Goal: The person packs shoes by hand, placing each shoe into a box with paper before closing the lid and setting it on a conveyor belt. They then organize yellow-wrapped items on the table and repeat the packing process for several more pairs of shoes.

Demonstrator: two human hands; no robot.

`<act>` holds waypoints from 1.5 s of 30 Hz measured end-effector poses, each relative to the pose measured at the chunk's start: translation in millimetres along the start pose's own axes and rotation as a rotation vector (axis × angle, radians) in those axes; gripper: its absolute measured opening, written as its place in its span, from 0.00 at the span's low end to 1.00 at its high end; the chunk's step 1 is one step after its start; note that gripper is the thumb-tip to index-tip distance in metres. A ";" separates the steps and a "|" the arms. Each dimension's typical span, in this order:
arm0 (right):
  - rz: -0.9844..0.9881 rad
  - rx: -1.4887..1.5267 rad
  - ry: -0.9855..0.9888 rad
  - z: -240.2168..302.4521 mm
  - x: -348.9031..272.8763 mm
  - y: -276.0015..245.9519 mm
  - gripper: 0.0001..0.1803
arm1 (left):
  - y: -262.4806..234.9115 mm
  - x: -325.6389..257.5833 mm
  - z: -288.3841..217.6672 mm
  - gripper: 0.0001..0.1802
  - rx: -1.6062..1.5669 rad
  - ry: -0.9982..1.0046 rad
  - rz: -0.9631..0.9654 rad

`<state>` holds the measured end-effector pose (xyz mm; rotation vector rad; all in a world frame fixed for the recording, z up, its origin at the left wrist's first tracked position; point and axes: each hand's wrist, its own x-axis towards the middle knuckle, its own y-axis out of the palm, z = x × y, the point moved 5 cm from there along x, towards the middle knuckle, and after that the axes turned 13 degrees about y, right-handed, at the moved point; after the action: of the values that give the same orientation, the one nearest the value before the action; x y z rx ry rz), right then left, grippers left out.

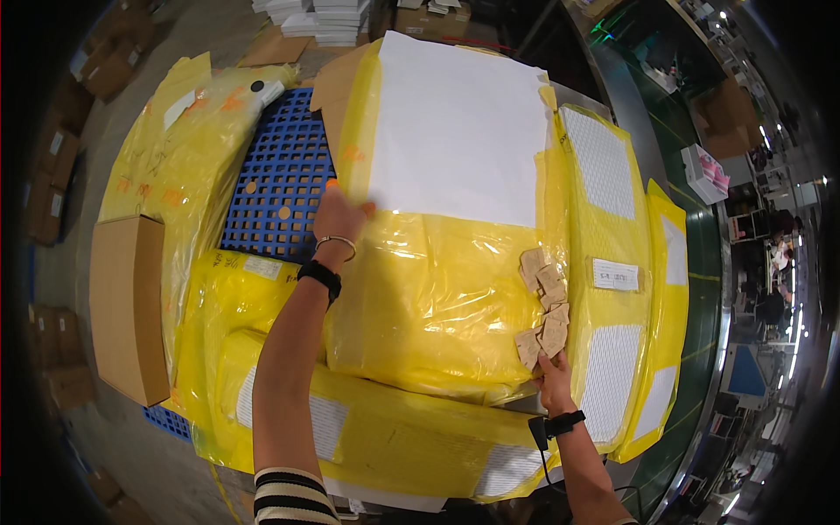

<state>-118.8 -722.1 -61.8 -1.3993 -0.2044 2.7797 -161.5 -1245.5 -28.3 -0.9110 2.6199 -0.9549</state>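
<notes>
A large yellow plastic-wrapped package (pixel 429 306) lies in the middle, with a white sheet (pixel 464 131) over its far part. My left hand (pixel 339 217) is closed at the package's left edge, thumb on top and other fingers partly hidden; two digits show orange tips. A row of small brown cardboard tags (pixel 549 282) runs along the package's right side, overlapping one another. At the near end of that row, my right hand (pixel 553 382) pinches the lowest tag between thumb and fingers. Both wrists carry black bands; a cable hangs from the right one.
Blue plastic grid pallet (pixel 280 166) shows left of the package. More yellow-wrapped packages (pixel 604 280) lie right, left and in front. A brown carton (pixel 127 306) stands at far left. Beyond the right side runs a green conveyor belt (pixel 691 350); a white box (pixel 704 173) sits there.
</notes>
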 end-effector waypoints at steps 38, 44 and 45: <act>-0.247 -0.471 -0.313 17.8 -16.8 16.6 0.48 | 47.4 -70.2 -103.9 0.30 0.149 0.908 0.094; -0.366 -0.871 -0.610 60.9 -51.5 60.3 0.63 | 177.8 -113.8 -182.4 0.35 0.219 0.706 0.264; -0.383 -0.919 -0.603 63.1 -47.3 57.7 0.62 | 189.5 -114.7 -185.8 0.35 0.304 0.607 0.219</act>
<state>-138.9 -789.7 5.7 -0.3682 -1.6982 2.7190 -233.8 -966.3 -8.4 -0.2742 2.8212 -1.7162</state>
